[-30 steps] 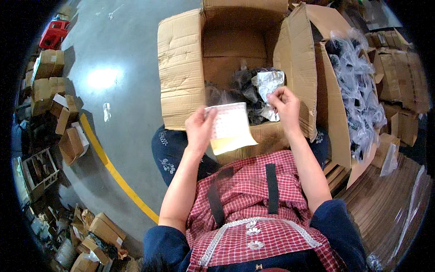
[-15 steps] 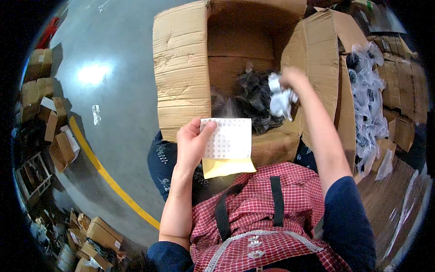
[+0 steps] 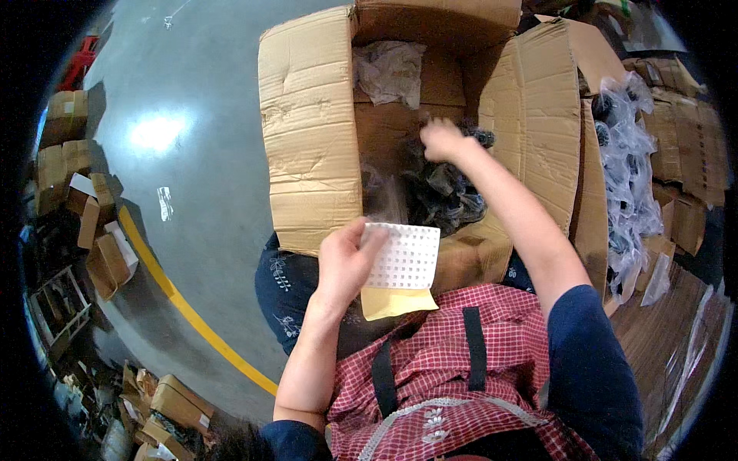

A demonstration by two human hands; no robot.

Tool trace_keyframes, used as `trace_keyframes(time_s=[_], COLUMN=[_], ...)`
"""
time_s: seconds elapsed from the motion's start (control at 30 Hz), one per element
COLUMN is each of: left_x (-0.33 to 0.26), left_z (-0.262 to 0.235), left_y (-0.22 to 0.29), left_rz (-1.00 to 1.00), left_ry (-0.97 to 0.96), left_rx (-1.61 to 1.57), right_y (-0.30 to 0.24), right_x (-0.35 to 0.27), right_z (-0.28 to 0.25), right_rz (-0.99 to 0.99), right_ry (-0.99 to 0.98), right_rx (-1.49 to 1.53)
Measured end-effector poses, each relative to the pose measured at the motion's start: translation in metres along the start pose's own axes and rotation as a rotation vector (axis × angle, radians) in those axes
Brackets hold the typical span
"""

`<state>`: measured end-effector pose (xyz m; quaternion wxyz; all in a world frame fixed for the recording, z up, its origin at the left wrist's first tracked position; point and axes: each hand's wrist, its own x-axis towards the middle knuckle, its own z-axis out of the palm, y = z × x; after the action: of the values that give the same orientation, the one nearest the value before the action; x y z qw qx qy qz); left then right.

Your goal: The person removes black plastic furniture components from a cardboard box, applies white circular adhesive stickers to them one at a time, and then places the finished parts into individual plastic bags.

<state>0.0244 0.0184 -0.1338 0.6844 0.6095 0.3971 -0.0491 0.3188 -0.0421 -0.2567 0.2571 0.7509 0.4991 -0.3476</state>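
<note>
My left hand (image 3: pixel 345 260) grips a white sheet of small printed labels (image 3: pixel 405 257) by its left edge, thumb on top. Yellow backing (image 3: pixel 396 303) hangs below the sheet. My right hand (image 3: pixel 444 141) is over the open cardboard box (image 3: pixel 311 138), its fingers partly bent and loosely apart, with nothing visible in them. Beneath it are dark items in clear plastic bags (image 3: pixel 446 192); what they are I cannot make out. A crumpled pale, thin wrapper (image 3: pixel 390 71) shows against the box's far wall, apart from my right hand.
Clear bags with dark round items (image 3: pixel 626 177) are at the right, beside more cartons (image 3: pixel 684 146). A yellow line (image 3: pixel 181 296) runs along the grey floor (image 3: pixel 200 192). Cartons (image 3: pixel 111 257) and a metal frame (image 3: pixel 60 307) stand at the left.
My right hand has moved left and let go of the crumpled wrapper, which has gone to the box's far side. My left hand has shifted slightly right and nearer with the label sheet.
</note>
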Motion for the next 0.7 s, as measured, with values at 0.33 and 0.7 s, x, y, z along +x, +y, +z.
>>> trace_keyframes(time_s=[0.33,0.7], left_x=[0.008,0.010], left_z=[0.028,0.035], left_y=[0.001,-0.016], left_rz=[0.152,0.252], left_ry=[-0.032,-0.092], left_rx=[0.383,0.485], right_y=[0.057,0.065], right_x=[0.076,0.051], right_z=[0.108,0.043], right_rz=[-0.102,0.043], right_ry=[0.244,0.273], right_rx=[-0.211,-0.012])
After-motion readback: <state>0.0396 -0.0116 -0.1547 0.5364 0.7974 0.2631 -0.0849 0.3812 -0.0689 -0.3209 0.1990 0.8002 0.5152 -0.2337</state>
